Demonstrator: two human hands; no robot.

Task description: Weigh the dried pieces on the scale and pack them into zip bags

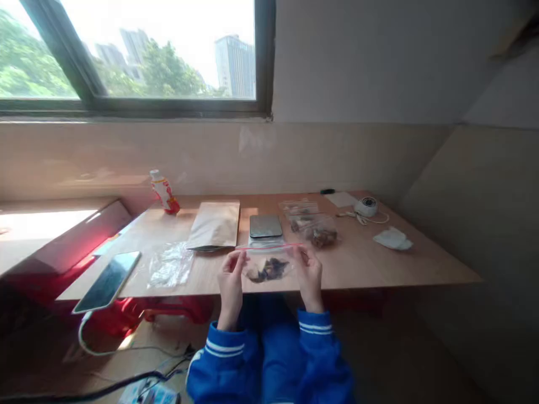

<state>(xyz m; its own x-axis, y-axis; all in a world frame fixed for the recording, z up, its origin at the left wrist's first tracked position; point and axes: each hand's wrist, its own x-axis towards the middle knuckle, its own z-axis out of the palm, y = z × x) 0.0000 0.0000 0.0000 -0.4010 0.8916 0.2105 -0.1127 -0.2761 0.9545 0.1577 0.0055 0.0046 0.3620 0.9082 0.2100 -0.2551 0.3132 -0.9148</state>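
Observation:
I hold a clear zip bag (pixel 268 262) with a red seal strip upright over the front edge of the wooden table (pixel 362 264). Dark dried pieces lie in its bottom. My left hand (pixel 231 280) pinches the bag's top left corner. My right hand (pixel 309 276) pinches the top right corner. Both sleeves are blue with white stripes. Just behind the bag sits a small digital scale (pixel 265 225).
A brown paper pouch (pixel 214 225) lies left of the scale, with an empty clear bag (pixel 169 265) and a phone (pixel 108 280) on a cable further left. Filled clear bags (pixel 314 227) lie right of the scale. A red-and-white bottle (pixel 164 192), a white round device (pixel 366 206) and a crumpled tissue (pixel 393 239) also stand about.

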